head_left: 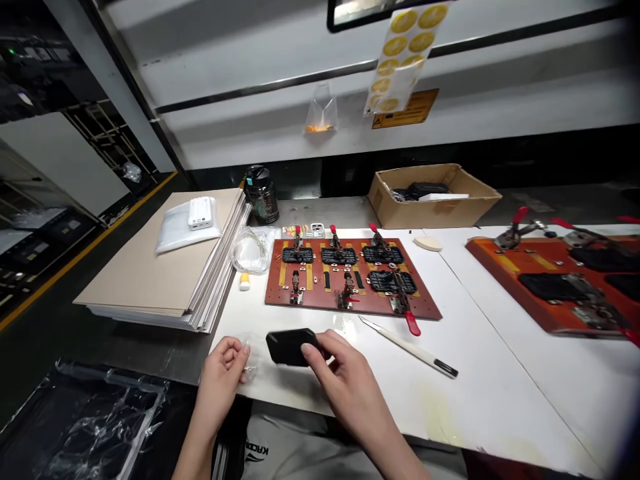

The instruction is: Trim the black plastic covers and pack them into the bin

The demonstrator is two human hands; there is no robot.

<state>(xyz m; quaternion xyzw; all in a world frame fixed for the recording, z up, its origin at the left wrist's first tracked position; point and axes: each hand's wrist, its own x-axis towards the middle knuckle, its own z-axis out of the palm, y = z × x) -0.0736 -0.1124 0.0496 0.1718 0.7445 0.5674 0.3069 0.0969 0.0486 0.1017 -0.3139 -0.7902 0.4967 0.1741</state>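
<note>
Near the front edge of the white work surface, my right hand (pixel 345 377) grips a flat black plastic part (pixel 291 347) between thumb and fingers, tilted in the air. To its left, my left hand (pixel 223 367) is closed on a piece of clear plastic film (pixel 251 363). Beyond both hands lies a reddish-brown fixture board (pixel 325 300) with red-handled toggle clamps and several black parts on it; one red clamp handle (pixel 413 324) points toward me. A white-handled tool with a pointed metal tip (pixel 407 347) lies right of my right hand.
A tall stack of cardboard sheets (pixel 145 267) stands at left, bearing a white power bank (pixel 201 213). Behind are a dark bottle (pixel 262 197) and an open cardboard box (pixel 425 212). A second clamp board (pixel 530 313) sits at right. Black plastic wrapping (pixel 95 420) fills the lower left.
</note>
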